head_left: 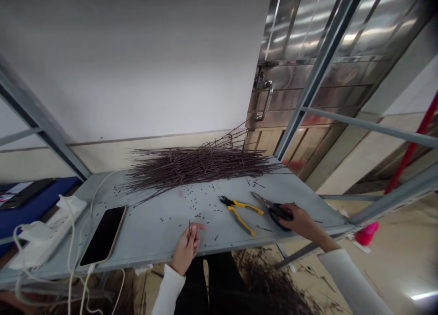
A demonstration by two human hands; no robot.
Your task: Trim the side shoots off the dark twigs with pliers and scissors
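Observation:
Near the front edge of the grey shelf, my left hand point(186, 247) is closed on a short dark twig point(190, 230) that sticks up from its fingers. At the right, my right hand point(301, 221) has its fingers around the black handles of the scissors point(270, 206), whose blades point left and rest at shelf level. Just left of the scissors lie yellow-and-black pliers point(241, 210) with their handles spread. Behind both hands stretches a heap of long dark twigs point(198, 164). Small cut bits point(195, 201) are scattered between the heap and my left hand.
A phone point(103, 235) with a white cable lies on the left of the shelf point(143, 242), beside a white power strip point(51, 233). Metal posts point(320, 73) frame the shelf, with a wall behind. More twigs point(273, 283) lie on the floor below.

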